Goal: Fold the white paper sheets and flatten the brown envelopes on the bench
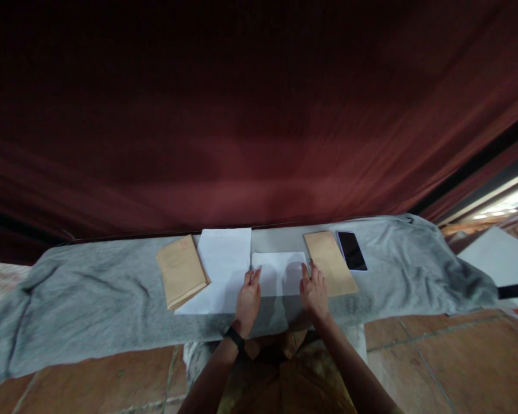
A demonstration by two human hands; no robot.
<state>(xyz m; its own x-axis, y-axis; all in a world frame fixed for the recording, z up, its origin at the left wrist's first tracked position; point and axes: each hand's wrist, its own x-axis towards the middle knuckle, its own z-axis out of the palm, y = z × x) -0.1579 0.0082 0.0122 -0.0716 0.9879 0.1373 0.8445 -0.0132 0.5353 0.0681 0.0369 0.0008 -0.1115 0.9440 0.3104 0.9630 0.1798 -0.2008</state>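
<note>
A folded sheet of white paper [280,264] lies flat on the cloth in front of me, between my two hands. At its left edge rests my left hand [247,299], fingers stretched out and a little apart, with a dark band on the wrist. My right hand [315,290] touches the paper's right edge, its fingers spread, and partly overlaps a brown envelope [333,264]. Left of the folded paper are larger white sheets [224,259], lying beside and partly under a stack of brown envelopes [181,273].
A phone [353,251] with a dark screen lies right of the single envelope. Grey cloth [107,293] covers the long narrow table. Behind it hangs a dark red curtain [250,144]. A white board-like surface [498,259] is at far right, above the tiled floor [466,356].
</note>
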